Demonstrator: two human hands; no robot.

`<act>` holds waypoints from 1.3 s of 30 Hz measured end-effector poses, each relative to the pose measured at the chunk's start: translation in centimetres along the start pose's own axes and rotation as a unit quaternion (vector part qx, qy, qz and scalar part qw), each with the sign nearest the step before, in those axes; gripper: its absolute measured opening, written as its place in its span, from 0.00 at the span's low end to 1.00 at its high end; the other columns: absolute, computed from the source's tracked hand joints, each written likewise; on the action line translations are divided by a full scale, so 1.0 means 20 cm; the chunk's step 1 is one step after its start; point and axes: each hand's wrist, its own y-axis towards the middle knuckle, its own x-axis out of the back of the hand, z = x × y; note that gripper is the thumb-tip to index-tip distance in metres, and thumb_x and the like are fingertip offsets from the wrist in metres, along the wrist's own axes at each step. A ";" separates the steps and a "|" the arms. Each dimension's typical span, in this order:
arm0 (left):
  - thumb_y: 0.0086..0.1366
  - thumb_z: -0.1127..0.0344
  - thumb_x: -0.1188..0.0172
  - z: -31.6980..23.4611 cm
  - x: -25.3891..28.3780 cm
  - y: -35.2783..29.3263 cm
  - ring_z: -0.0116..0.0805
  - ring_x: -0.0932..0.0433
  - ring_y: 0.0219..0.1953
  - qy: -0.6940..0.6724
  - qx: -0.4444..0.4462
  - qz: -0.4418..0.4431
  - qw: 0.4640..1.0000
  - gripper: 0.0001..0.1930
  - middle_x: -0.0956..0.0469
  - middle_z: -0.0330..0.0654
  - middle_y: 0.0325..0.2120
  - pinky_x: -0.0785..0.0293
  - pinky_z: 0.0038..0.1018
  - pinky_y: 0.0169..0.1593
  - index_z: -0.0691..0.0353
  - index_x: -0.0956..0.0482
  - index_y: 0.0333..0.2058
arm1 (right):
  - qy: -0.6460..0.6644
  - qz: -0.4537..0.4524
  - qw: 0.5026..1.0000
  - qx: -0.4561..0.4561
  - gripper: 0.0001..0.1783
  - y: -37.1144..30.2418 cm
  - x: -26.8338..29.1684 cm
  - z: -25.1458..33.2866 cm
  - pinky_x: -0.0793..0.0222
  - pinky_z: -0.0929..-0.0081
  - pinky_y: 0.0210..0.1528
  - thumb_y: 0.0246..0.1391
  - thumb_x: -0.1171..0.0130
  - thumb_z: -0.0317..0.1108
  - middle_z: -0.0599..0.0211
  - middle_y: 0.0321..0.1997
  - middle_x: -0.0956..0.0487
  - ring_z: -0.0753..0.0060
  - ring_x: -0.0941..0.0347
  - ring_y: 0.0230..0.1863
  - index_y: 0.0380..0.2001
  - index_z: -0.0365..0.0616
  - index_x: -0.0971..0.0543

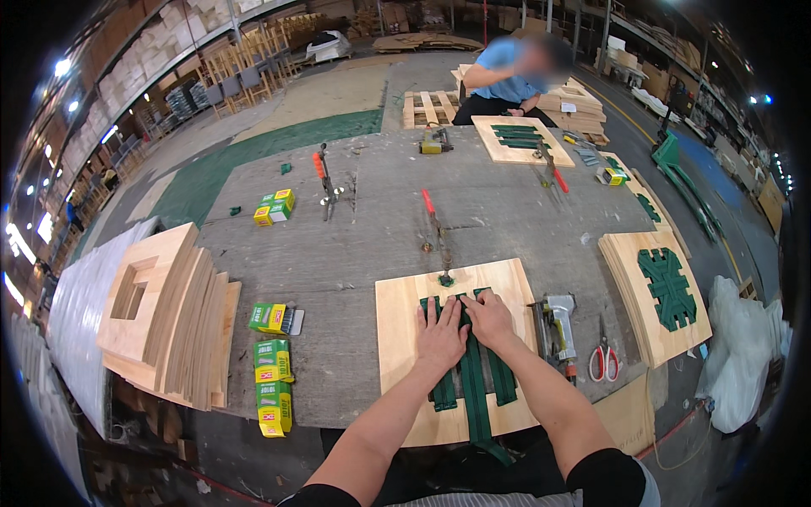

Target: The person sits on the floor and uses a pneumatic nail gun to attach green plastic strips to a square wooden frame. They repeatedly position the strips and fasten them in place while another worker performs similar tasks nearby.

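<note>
Before me on the table lies a square wooden panel point(397, 338) with several green webbing straps point(475, 393) running lengthwise on it. The middle strap hangs past the panel's near edge. My left hand point(440, 331) rests flat, fingers spread, over the far ends of the straps. Beside it, my right hand point(492, 319) has its fingers closed on the far end of a strap; the fingertips partly hide it. A red-handled toggle clamp point(436, 224) stands just beyond the panel, its tip by the panel's far edge. Right of the panel lies a staple gun point(559, 325).
Red-handled scissors point(603, 362) lie right of the staple gun. Yellow-green boxes point(273, 363) line the left. Stacked panels stand left point(160, 313) and right, the right stack topped by woven webbing point(667, 289). Across the grey table point(338, 253) a person point(511, 76) sits by another panel point(524, 152).
</note>
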 end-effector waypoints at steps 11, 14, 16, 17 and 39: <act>0.75 0.48 0.51 0.00 0.02 -0.01 0.58 0.52 0.77 -0.013 0.008 0.003 1.000 0.33 0.44 0.40 0.75 0.62 0.59 0.77 0.56 0.40 0.73 | -0.004 -0.002 1.000 0.009 0.19 0.00 0.00 0.01 0.28 0.56 0.51 0.63 0.40 0.37 0.61 0.45 0.25 0.54 0.27 0.48 0.57 0.58 0.17; 0.75 0.49 0.51 0.00 0.02 -0.01 0.57 0.52 0.77 -0.014 0.011 0.003 1.000 0.33 0.44 0.40 0.75 0.62 0.59 0.77 0.56 0.40 0.73 | -0.004 -0.002 1.000 0.008 0.19 0.01 -0.01 0.02 0.28 0.56 0.52 0.63 0.40 0.37 0.62 0.45 0.26 0.54 0.27 0.48 0.57 0.58 0.17; 0.75 0.49 0.51 0.02 0.03 -0.01 0.57 0.52 0.77 -0.009 0.018 0.003 1.000 0.33 0.44 0.39 0.75 0.62 0.58 0.77 0.55 0.40 0.73 | 0.002 0.001 1.000 0.013 0.19 0.02 -0.01 0.03 0.28 0.56 0.52 0.64 0.40 0.37 0.61 0.45 0.25 0.53 0.27 0.48 0.57 0.57 0.17; 0.75 0.48 0.51 0.03 0.03 -0.01 0.57 0.52 0.77 -0.006 0.020 0.003 1.000 0.33 0.44 0.39 0.75 0.61 0.58 0.77 0.55 0.40 0.73 | 0.007 0.002 1.000 0.017 0.19 0.02 -0.02 0.04 0.27 0.56 0.53 0.64 0.41 0.37 0.60 0.45 0.24 0.52 0.26 0.48 0.57 0.56 0.17; 0.76 0.48 0.54 0.00 0.06 -0.02 0.54 0.53 0.78 -0.016 0.025 0.023 0.999 0.32 0.45 0.37 0.76 0.64 0.57 0.78 0.54 0.40 0.73 | 0.198 0.012 0.891 -0.408 0.21 -0.44 0.54 -0.66 0.26 0.65 0.38 0.45 0.22 0.33 0.59 0.35 0.15 0.66 0.19 0.34 0.40 0.31 0.15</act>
